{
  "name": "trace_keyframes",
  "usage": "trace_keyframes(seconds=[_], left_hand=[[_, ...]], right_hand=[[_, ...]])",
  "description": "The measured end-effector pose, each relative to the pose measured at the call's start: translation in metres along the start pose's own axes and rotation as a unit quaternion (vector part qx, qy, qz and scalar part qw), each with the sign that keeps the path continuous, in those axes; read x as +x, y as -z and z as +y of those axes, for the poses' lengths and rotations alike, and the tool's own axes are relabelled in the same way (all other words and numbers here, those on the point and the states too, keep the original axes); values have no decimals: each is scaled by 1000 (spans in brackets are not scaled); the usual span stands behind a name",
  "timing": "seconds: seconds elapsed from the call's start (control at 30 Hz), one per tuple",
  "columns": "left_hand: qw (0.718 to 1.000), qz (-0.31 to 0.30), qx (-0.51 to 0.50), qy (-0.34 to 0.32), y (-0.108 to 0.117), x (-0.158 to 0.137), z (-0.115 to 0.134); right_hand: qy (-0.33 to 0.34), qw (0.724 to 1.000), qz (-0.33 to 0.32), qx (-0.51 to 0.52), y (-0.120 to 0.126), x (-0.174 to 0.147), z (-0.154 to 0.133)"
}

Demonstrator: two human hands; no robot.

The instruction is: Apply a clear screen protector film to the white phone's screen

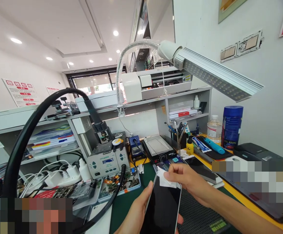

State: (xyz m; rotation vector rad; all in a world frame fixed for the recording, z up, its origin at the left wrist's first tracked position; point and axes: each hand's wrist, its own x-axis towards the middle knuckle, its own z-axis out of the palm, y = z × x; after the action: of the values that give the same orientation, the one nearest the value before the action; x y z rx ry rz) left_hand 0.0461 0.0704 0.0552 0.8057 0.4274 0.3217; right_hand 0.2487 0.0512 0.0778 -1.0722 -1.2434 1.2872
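Note:
A smartphone (pixel 162 204) with a dark screen and a pale frame is gripped in my left hand (pixel 139 208), thumb along its left edge and fingertips showing at its right edge. My right hand (pixel 189 180) pinches a white wipe (pixel 166 180), which lies across the top of the screen. Thumb and index finger of that hand press together on the wipe. Below the phone is a dark perforated mat (pixel 202 208).
A hot-air station (pixel 107 162) with a thick black hose (pixel 31 130) stands left, behind a clear tray of small parts (pixel 134 188). A heating plate (pixel 159 148) is at the back. Phones (pixel 200 167) and bottles (pixel 214 128) sit right; an LED lamp (pixel 219 74) hangs above.

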Motion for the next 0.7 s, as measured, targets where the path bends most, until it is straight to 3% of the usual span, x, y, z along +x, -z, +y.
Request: trace_keyframes(seconds=[0.23, 0.53, 0.7], left_hand=[[1000, -1, -2, 19, -3, 3, -8], [999, -6, -43, 8, 1, 10, -8], [996, 61, -50, 37, 0, 10, -9]], right_hand=[[27, 996, 23, -83, -6, 2, 6], [56, 960, 96, -258, -18, -2, 13], [33, 936, 133, -324, -31, -9, 10]])
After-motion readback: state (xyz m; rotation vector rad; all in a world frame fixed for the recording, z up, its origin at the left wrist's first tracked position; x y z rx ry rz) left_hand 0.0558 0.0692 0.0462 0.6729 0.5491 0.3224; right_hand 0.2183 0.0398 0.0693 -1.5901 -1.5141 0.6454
